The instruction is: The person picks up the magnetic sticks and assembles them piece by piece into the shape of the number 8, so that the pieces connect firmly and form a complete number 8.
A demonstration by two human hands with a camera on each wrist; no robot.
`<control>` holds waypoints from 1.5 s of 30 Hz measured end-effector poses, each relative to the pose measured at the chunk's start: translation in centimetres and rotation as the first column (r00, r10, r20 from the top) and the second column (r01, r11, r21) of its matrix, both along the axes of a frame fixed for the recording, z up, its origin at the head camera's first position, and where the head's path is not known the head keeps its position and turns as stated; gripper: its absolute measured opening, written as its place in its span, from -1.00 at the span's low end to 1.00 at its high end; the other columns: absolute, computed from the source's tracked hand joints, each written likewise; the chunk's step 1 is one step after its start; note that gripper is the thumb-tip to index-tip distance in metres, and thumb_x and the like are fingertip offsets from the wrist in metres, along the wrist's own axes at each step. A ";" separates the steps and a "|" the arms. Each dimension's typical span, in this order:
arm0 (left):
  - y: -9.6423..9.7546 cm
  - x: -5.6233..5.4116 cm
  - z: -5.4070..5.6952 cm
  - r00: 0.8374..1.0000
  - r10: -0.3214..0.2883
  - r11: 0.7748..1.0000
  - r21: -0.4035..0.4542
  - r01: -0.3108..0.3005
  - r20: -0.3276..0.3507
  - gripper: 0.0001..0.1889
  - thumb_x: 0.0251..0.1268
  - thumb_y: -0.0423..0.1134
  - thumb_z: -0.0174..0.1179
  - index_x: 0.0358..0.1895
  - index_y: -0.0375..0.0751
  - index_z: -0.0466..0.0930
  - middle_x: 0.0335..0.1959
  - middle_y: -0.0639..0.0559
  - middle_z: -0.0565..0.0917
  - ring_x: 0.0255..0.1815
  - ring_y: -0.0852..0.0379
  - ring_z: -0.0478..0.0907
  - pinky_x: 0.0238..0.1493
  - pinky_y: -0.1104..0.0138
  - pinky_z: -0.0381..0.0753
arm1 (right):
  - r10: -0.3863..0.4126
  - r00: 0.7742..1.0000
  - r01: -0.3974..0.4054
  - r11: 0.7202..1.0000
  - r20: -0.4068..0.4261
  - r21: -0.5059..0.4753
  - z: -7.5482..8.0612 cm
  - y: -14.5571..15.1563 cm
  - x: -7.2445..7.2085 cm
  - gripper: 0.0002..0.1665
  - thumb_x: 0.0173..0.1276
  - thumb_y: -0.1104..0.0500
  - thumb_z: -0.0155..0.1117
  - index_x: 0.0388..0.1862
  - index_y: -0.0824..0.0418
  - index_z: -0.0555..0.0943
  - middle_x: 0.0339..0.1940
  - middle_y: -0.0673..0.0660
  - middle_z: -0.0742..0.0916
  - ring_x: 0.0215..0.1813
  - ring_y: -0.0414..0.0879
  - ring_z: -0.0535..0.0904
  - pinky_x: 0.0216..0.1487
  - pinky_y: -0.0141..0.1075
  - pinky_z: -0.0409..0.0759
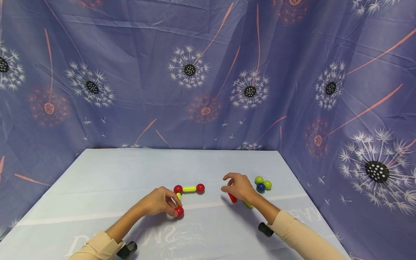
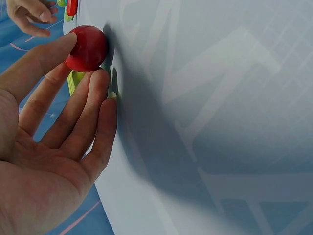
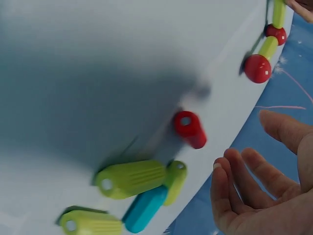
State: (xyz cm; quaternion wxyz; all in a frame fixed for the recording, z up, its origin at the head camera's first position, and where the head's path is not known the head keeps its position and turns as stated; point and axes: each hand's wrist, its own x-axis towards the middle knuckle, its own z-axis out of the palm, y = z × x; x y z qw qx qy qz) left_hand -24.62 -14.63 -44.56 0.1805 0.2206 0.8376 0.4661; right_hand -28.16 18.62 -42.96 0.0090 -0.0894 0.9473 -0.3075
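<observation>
The left hand (image 1: 158, 202) pinches a red ball (image 1: 180, 212) at the six o'clock end of a yellow rod (image 1: 178, 196), which a jerky tug might part, while the right hand (image 1: 239, 187), fingers spread, hovers at the ball's two o'clock near a red rod (image 1: 232, 198).

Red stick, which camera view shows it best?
The right wrist view: the red stick appears whole and largest there. Head shows it small, beside the right hand; left wrist shows only part, cut off by the top edge.
</observation>
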 end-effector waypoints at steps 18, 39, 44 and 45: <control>0.1 0.0 0.1 1.000 0.000 1.000 -0.007 0.000 0.000 -0.76 -0.10 -0.44 0.52 -0.26 -0.24 0.78 -0.41 -0.11 0.80 -0.37 0.18 0.70 -0.36 0.35 0.51 | 0.004 1.000 -0.005 0.995 0.010 0.099 -1.6 2.2 1.3 -0.59 0.20 0.11 0.54 0.02 0.14 0.69 -0.35 0.03 0.75 -0.25 -0.06 0.60 -0.25 -0.19 0.57; 0.1 0.0 0.0 1.000 0.008 1.000 0.014 -0.008 0.028 -0.75 -0.10 -0.45 0.52 -0.26 -0.24 0.78 -0.41 -0.13 0.80 -0.37 0.16 0.72 -0.34 0.34 0.51 | 0.007 0.998 -0.001 0.996 -0.068 0.087 -3.0 2.1 1.7 -0.68 0.11 0.24 0.55 -0.13 0.12 0.69 -0.44 0.04 0.76 -0.37 -0.12 0.60 -0.34 -0.26 0.54; 0.1 0.0 -0.1 1.000 0.007 1.000 0.019 -0.008 0.029 -0.75 -0.10 -0.45 0.52 -0.26 -0.24 0.78 -0.40 -0.14 0.80 -0.37 0.15 0.72 -0.34 0.33 0.51 | 0.004 0.997 0.001 0.997 -0.073 0.078 -3.0 2.1 1.7 -0.68 0.09 0.28 0.54 -0.15 0.14 0.70 -0.40 0.06 0.78 -0.36 -0.13 0.63 -0.34 -0.26 0.57; 0.1 0.0 -0.1 1.000 0.007 1.000 0.020 -0.007 0.029 -0.75 -0.10 -0.44 0.52 -0.25 -0.24 0.78 -0.40 -0.14 0.80 -0.37 0.15 0.72 -0.34 0.34 0.51 | 0.004 0.997 0.002 0.997 -0.076 0.078 -3.0 2.1 1.7 -0.67 0.08 0.28 0.54 -0.15 0.14 0.70 -0.40 0.06 0.78 -0.36 -0.14 0.64 -0.34 -0.26 0.57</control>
